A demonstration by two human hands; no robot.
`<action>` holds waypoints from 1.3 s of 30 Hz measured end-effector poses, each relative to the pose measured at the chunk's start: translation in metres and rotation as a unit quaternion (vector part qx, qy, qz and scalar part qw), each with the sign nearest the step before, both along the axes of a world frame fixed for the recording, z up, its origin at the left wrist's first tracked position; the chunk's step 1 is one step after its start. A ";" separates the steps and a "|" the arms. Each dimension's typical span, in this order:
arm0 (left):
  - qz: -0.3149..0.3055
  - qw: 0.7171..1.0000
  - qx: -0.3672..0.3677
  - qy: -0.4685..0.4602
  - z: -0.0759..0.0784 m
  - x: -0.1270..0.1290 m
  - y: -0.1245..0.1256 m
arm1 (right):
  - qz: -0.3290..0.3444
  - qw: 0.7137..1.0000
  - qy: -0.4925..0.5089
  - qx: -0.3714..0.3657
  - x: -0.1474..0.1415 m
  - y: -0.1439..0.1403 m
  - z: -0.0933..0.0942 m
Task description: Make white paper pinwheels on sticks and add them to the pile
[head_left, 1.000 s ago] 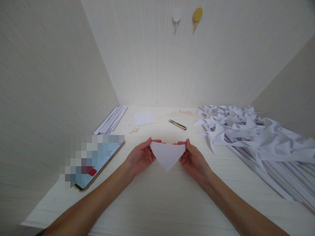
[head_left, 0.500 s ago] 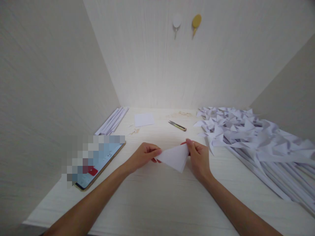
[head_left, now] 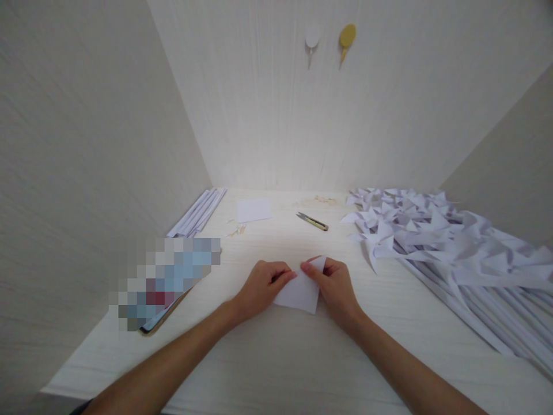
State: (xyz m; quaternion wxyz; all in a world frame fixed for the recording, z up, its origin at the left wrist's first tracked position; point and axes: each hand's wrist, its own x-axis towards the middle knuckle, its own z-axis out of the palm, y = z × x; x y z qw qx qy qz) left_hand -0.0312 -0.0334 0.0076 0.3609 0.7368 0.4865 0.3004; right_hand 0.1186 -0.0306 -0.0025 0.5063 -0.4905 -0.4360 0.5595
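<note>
Both hands down at the middle of the pale wood-grain counter point(head_left: 276, 357), meeting over a small folded piece of white paper point(head_left: 298, 295) lying flat there. Left hand point(head_left: 263, 285) curled, knuckles up, fingertips pressed onto the paper's left edge. Right hand point(head_left: 334, 285) likewise curled, thumb and forefinger pinched on the upper corner of the paper, lifted slightly off the surface. Forearms bare, angled in from the near left and near right corners, wrists low.

Just left of the hands, a flat device with a blurred-out screen point(head_left: 166, 285) at the counter's left side; no writing legible on it. Farther off, against the left wall, a bundle of long white paper strips point(head_left: 196, 212). Beyond the hands, a small white square sheet point(head_left: 254, 210), a few tan slivers point(head_left: 237, 230) beside it, and small thread snips with a yellowish handle point(head_left: 313, 221). Along the right, well apart from the hands, a large heap of folded white paper pinwheels on long paper stems point(head_left: 432, 236). High on the far wall, a white hook point(head_left: 311, 37) and a yellow hook point(head_left: 347, 37).
</note>
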 end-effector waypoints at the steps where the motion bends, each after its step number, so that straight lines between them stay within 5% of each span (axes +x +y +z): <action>1: -0.001 1.000 0.007 0.009 0.000 0.001 -0.001 | -0.003 1.000 0.006 -0.003 0.000 0.000 0.000; 11: -0.001 1.000 0.009 -0.007 0.000 0.001 -0.003 | 0.042 0.998 0.015 0.034 0.007 0.006 -0.004; 16: -0.008 1.000 -0.010 -0.015 -0.002 0.000 -0.005 | 0.037 0.995 -0.057 0.070 0.009 0.005 0.001; 21: -0.021 0.999 -0.032 -0.010 -0.003 0.002 -0.006 | -0.042 0.981 -0.123 0.144 0.013 0.005 0.004; 28: -0.046 0.999 -0.005 -0.004 0.000 0.008 -0.007 | 0.002 0.952 -0.216 0.218 0.005 -0.006 0.007; 34: -0.027 0.999 0.003 -0.027 0.001 0.009 -0.009 | 0.015 0.961 -0.199 0.193 0.000 -0.006 0.004; 39: -0.042 0.996 -0.062 -0.055 -0.003 0.008 -0.006 | -0.018 0.971 -0.176 0.164 0.005 -0.002 0.003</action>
